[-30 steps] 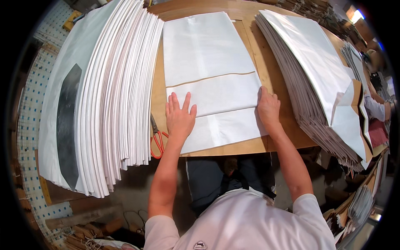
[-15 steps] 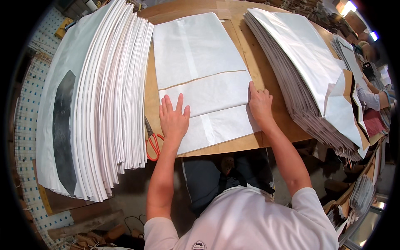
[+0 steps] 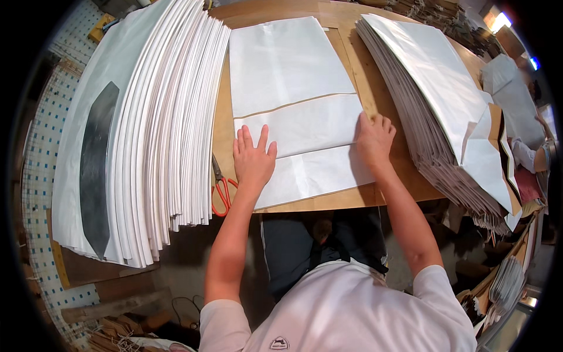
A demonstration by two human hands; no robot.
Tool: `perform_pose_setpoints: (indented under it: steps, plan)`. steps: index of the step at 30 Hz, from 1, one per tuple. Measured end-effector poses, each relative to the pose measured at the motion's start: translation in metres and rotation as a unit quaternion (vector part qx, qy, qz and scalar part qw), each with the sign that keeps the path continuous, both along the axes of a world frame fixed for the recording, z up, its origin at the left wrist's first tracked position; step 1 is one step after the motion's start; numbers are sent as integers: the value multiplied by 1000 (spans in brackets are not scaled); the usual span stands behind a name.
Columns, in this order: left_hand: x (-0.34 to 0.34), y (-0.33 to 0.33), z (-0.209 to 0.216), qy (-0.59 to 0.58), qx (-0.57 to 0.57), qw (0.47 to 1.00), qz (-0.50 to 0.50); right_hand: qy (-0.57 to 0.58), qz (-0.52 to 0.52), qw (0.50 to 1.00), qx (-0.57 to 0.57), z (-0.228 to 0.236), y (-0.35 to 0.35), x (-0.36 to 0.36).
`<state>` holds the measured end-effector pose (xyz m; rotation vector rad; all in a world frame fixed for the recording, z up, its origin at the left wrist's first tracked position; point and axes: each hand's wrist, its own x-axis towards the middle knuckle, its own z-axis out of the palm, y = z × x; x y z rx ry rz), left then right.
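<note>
A large white paper bag [image 3: 293, 64] lies flat before me, with a brown-edged band folded across its lower part. My left hand [image 3: 254, 161] rests open on the bag's lower left side, fingers spread and pointing away from me. At the right edge of the fold, my right hand [image 3: 375, 139] is closed on the bag, its fingers curled; their tips are partly hidden. Red-handled scissors [image 3: 222, 198] lie beside my left wrist, between the bag and a tall stack of white paper bags [image 3: 176, 117] on the left.
Another stack of white bags [image 3: 422, 64] stands on the right, a folded, brown-edged bag end [image 3: 487, 155] jutting from its near side. A dark pointed plate [image 3: 98, 170] leans on the left stack. The wooden table [image 3: 311, 203] ends close to my body. Another person's arm [image 3: 524, 154] shows far right.
The view has shifted slightly, so the table's things sit farther right. My right hand's fingers are more curled at the bag's edge; my left hand stays flat. A pale sheet now stands raised far right.
</note>
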<state>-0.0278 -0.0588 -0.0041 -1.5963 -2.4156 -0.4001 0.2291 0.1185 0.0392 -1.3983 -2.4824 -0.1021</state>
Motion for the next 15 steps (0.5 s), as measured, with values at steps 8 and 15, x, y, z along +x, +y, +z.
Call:
perform_pose_setpoints:
  steps: [8,15]
  plan:
    - [6,3,4,-24,-43,999,7,109,262,959,19,-28,-57,-139]
    - [6,4,3,-14,-28,999,-8,21,76,993,-89,-32,23,1]
